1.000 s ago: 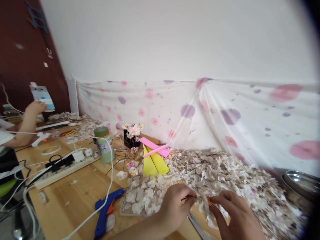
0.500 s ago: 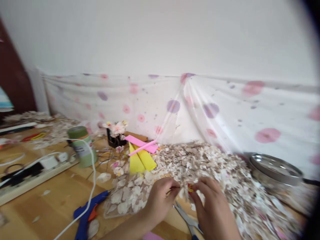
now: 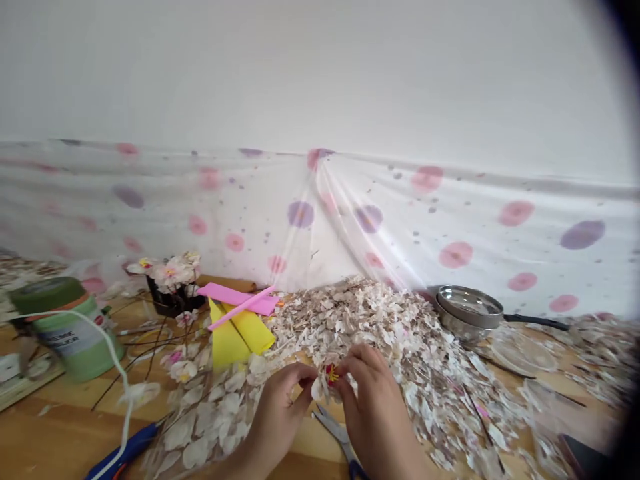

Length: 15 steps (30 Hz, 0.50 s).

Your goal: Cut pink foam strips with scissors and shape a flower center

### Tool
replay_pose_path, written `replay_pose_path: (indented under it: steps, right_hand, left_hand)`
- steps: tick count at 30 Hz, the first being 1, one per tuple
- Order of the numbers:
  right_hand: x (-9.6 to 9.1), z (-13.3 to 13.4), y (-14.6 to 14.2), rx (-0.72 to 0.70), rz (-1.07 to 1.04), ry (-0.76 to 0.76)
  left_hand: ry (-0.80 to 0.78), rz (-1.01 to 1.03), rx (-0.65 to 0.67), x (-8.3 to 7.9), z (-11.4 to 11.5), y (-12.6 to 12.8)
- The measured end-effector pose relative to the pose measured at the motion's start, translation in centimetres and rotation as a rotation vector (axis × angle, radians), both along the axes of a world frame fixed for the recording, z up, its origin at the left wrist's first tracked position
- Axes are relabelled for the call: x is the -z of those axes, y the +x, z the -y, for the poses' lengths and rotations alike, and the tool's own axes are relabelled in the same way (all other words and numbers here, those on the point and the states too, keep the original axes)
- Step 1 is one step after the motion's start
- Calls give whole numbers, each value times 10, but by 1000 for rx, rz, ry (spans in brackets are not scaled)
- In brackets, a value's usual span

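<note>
Between my two hands is a small artificial flower (image 3: 332, 376) with a red centre, yellow stamens and pale petals. My right hand (image 3: 375, 407) is closed on the flower's right side, fingertips pinched next to the stamens. From the other side, my left hand (image 3: 280, 410) pinches at the pale petals with thumb and forefinger. The flower's underside and any stem are hidden by my fingers. Below my hands, on the table, lie scissors (image 3: 336, 430) with blades apart, their handles partly behind my right hand. Loose white petals (image 3: 220, 403) lie left of my left hand.
A large heap of petals (image 3: 360, 310) spreads behind and right of my hands. Pink strips (image 3: 240, 297) and yellow sheets (image 3: 240, 333) lie left of it. Further left stand a green can (image 3: 75, 340), a cable and a blue glue gun (image 3: 127, 450). A steel pan (image 3: 467, 313) sits right.
The view has swung to the right. The flower's petals now show between my hands, which have come closer together; earlier a dark stem showed in my left hand.
</note>
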State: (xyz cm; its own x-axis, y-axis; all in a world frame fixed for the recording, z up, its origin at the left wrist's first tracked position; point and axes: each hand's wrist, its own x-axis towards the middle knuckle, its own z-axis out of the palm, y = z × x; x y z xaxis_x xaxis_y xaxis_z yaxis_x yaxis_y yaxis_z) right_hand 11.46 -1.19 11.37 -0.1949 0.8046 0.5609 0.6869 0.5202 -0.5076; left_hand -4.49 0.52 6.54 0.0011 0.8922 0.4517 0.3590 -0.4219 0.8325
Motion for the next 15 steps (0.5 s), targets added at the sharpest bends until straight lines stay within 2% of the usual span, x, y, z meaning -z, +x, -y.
replay_pose_path:
  steps: [5,12,15]
  right_hand:
    - [-2,0,11,-28,76,-46]
    - [-12,6,31,-110,225,17]
    - [-17,11,42,-155,321,35]
  left_hand:
    - [-60,4,38,2,3,5]
    - [-169,40,163,3,16,16]
    - [-233,47,234,10,25,17]
